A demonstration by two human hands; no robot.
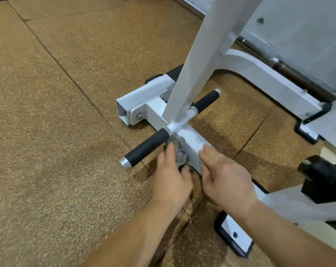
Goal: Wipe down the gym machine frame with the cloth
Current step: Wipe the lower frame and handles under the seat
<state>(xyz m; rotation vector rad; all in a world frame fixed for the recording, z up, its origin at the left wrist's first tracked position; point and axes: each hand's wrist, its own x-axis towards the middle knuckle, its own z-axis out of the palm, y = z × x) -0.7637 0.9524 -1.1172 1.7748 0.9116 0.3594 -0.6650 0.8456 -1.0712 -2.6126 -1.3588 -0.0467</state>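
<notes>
Speckled rubber floor [67,132]; left hand [171,178], grip clamped on the cloth [179,151], against the frame beam [194,139]; right hand [224,176], grip apart, resting atop. Likely risk: knuckles striking the black handle [146,149].

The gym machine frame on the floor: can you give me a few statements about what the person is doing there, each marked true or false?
1. The left hand holds a grey cloth against the side of the white beam. True.
2. The right hand grips a spray bottle. False: it holds nothing; its fingers rest on the beam.
3. The grips on the crossbar are red. False: the near grip and the far one are black.
4. The floor is brown and speckled. True.
</notes>
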